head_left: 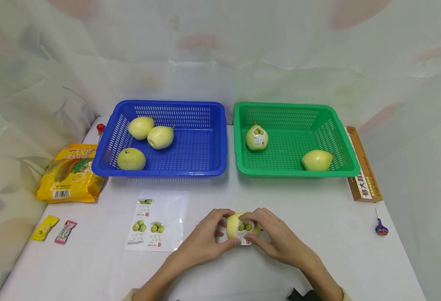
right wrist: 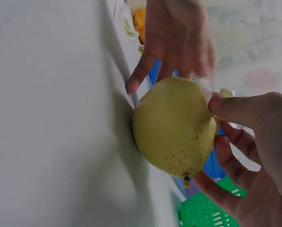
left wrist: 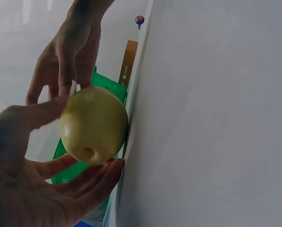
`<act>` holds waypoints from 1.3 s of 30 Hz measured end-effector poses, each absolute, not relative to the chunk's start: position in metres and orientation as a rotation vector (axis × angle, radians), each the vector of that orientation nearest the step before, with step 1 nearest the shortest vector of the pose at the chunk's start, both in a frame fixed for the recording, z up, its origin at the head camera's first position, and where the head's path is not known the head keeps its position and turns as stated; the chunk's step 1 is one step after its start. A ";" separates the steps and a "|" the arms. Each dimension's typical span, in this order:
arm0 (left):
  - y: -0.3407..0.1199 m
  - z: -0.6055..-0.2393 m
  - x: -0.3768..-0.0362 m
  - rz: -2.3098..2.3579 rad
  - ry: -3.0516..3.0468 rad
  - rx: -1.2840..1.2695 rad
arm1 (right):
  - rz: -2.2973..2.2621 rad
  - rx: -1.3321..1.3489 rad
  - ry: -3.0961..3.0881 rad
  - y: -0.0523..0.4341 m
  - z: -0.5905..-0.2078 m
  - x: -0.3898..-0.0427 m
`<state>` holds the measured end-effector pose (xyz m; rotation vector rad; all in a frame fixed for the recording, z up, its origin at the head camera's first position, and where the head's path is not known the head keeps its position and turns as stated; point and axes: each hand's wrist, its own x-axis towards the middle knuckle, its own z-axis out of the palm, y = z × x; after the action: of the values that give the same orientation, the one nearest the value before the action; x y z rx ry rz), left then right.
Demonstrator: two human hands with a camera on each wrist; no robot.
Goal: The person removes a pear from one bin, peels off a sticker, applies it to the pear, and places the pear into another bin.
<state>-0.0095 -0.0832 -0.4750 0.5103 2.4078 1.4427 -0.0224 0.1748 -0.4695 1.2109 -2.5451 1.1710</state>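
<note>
While the fingers of the left hand [head_left: 205,238] and right hand [head_left: 277,236] curl round the pear [head_left: 232,228], thumbs at its printed label [head_left: 244,227], before the green basket [head_left: 280,172] on the bench [head_left: 213,194], I'd steady the pear remotely, smoothing the label centre outward.

A yellow bag [head_left: 71,173] is lying on the counter [head_left: 356,259] at left, a red lollipop [head_left: 100,128] just behind it, a yellow candy [head_left: 45,228] and a pink candy [head_left: 65,232] resting in front. At right, a brown box [head_left: 366,171] is lying beyond a purple lollipop [head_left: 381,228].
</note>
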 end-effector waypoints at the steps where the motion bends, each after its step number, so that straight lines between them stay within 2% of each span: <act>1: -0.082 -0.475 -0.009 1.436 2.429 0.517 | 1.209 1.189 -2.556 0.174 -0.470 -0.023; 14: -0.073 -0.475 -0.004 1.325 2.593 0.546 | 1.717 0.872 -2.579 0.162 -0.478 -0.027; 32: -0.079 -0.472 -0.010 1.387 2.506 0.423 | 1.980 1.016 -2.325 0.158 -0.484 -0.026; 39: -0.078 -0.474 -0.010 1.367 2.542 0.440 | 1.910 0.857 -2.407 0.152 -0.487 -0.031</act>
<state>-0.0102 -0.0778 -0.4740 0.4400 2.5423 1.3674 -0.0309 0.1515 -0.4871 0.8570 -2.4066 1.9096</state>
